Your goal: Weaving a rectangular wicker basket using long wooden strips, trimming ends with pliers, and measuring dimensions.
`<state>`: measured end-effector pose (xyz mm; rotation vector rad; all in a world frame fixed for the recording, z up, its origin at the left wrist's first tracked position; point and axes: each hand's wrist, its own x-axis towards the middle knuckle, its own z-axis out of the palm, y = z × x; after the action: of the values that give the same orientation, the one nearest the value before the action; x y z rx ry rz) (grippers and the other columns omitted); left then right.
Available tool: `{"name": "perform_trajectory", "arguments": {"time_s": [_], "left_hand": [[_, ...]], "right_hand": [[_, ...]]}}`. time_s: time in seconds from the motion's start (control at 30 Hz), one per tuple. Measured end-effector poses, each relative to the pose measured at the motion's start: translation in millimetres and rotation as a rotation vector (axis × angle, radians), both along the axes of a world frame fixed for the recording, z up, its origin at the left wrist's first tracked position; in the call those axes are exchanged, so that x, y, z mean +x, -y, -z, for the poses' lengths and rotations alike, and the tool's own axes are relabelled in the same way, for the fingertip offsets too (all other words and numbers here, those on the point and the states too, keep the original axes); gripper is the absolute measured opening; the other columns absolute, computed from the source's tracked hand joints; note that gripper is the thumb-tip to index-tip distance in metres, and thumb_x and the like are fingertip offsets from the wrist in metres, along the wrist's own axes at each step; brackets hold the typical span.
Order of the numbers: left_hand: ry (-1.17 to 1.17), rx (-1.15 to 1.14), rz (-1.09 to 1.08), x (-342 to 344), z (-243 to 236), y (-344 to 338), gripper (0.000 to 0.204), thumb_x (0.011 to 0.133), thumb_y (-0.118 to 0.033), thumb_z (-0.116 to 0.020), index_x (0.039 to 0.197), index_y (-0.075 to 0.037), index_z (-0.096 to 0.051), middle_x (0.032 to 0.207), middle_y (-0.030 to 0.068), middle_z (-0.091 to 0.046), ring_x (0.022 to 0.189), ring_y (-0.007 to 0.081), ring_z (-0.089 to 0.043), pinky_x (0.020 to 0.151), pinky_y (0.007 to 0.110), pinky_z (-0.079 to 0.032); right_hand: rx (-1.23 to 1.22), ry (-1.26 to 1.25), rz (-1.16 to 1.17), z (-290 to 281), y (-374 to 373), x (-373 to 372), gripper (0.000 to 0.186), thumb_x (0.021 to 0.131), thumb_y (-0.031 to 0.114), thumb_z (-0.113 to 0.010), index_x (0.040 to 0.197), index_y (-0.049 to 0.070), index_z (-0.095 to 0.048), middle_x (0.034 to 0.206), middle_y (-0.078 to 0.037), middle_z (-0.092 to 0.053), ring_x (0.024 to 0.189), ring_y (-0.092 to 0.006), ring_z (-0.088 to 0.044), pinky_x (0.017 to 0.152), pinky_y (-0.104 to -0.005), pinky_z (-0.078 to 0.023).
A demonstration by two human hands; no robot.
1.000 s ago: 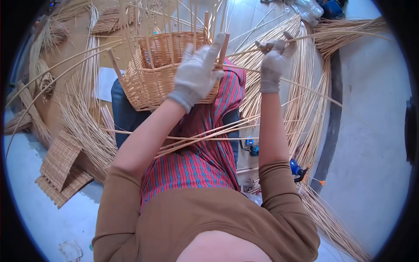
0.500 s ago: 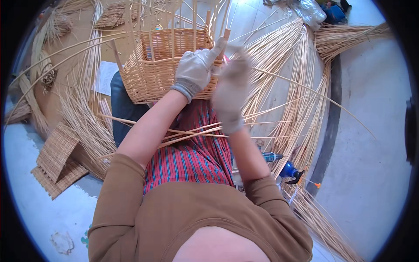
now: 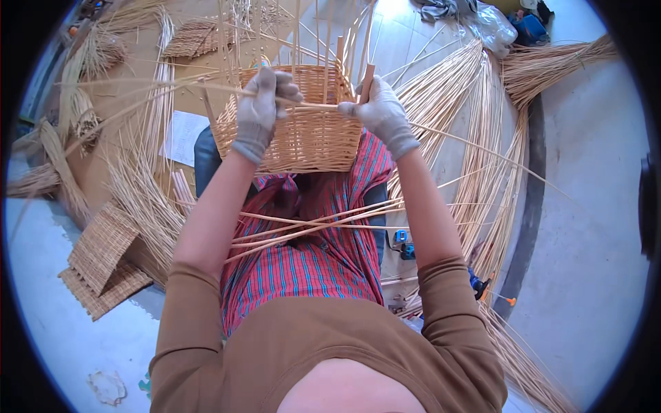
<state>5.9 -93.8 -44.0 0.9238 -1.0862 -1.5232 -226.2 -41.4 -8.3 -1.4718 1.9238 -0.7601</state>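
A half-woven wicker basket (image 3: 313, 146) with tall upright stakes rests at my knees. My left hand (image 3: 258, 113), in a pale work glove, is closed around a long cane strand (image 3: 318, 106) in front of the basket's upper edge. The strand runs across to the right corner and trails away left, blurred. There my right hand (image 3: 385, 115), gloved too, wraps the flat wooden corner post (image 3: 368, 79), its thumb near the strand. The fingers behind the post are partly hidden. Several loose cane rods (image 3: 323, 224) lie over the striped red cloth (image 3: 296, 272) on my lap.
Bundles of long cane (image 3: 441, 89) fan across the floor at right, and more strands (image 3: 141, 199) lie left. Woven panels (image 3: 103, 251) sit at lower left. A white paper sheet (image 3: 183, 136) lies beside the basket. A blue spray bottle (image 3: 476, 282) stands right of my right arm.
My left hand has moved left from the right corner and now holds the strand. My right hand, blurred before, has come up to the corner post. The basket appears shifted slightly right and down.
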Motion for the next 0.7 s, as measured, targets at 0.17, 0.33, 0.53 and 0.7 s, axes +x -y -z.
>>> {"name": "perform_trajectory", "arguments": {"time_s": [0.17,0.33,0.53,0.7], "left_hand": [[0.312,-0.544,0.13,-82,-47,41,0.031,0.098,-0.034,-0.065,0.108,-0.004,-0.065,0.077,0.0115,-0.067,0.074,0.0306,-0.07,0.066,0.039,-0.058],[0.563,-1.066,-0.239,-140,-88,23,0.061,0.094,-0.044,-0.068,0.14,-0.009,-0.048,0.118,0.0224,-0.068,0.11,0.0408,-0.066,0.093,0.042,-0.053],[0.977,-0.786,0.798,10,-60,-130,0.057,0.082,-0.035,-0.077,0.129,-0.008,-0.061,0.117,0.0135,-0.068,0.111,0.0318,-0.064,0.101,0.043,-0.048],[1.204,-0.665,0.359,106,3,-155,0.016,0.079,-0.023,-0.076,0.092,-0.014,-0.074,0.075,0.0083,-0.067,0.077,0.0293,-0.066,0.075,0.043,-0.051]], "right_hand": [[-0.326,-0.449,0.282,33,6,29,0.046,0.081,0.037,-0.08,0.1,0.001,-0.059,0.094,-0.019,-0.062,0.088,-0.0397,-0.063,0.078,-0.0489,-0.052],[-0.313,-0.39,0.337,46,18,20,0.029,0.087,0.029,-0.07,0.103,0.006,-0.063,0.095,-0.019,-0.068,0.091,-0.0375,-0.067,0.079,-0.0479,-0.052],[-0.244,-0.344,0.378,31,8,23,0.048,0.085,0.032,-0.075,0.123,0.007,-0.06,0.103,-0.02,-0.066,0.092,-0.0396,-0.067,0.081,-0.0474,-0.053],[-0.736,0.093,0.294,15,-55,67,0.037,0.091,0.01,-0.072,0.125,0.006,-0.059,0.108,-0.013,-0.064,0.089,-0.0214,-0.065,0.078,-0.0337,-0.054]]}}
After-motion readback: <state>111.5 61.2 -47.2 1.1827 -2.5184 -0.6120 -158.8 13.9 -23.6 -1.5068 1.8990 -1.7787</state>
